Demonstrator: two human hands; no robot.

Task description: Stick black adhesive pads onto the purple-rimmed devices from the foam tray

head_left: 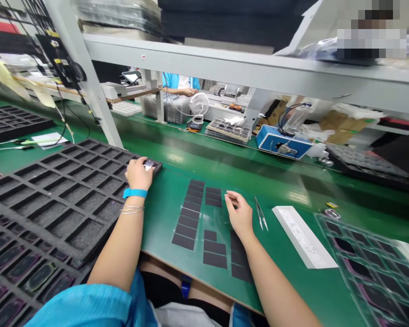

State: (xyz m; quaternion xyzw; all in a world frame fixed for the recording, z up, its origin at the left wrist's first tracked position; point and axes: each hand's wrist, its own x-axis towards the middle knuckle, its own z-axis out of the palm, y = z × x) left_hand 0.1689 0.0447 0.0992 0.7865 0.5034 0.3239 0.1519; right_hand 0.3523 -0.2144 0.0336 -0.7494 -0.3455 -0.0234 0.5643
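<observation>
My left hand (139, 175) is at the far right corner of a black foam tray (71, 165) with many rectangular pockets. Its fingers are closed on a small dark, shiny piece with a white patch (149, 165), partly hidden by the hand. My right hand (240, 213) hovers over the green mat, fingers loosely curled and apart from the thumb, with nothing visible in them. Beside and below it lie black rectangular stickers (187, 215) in columns on a clear sheet. Metal tweezers (261, 214) rest just right of that hand.
A white open box (305, 237) holds tiny bits. On the right is a clear plastic tray (364, 259) of dark frames. Lower left, another tray (7, 272) holds pink-edged frames. A grey shelf beam (225, 66) crosses overhead. Behind are a fan (199, 104), a blue device (282, 141) and another person's hands (190, 91).
</observation>
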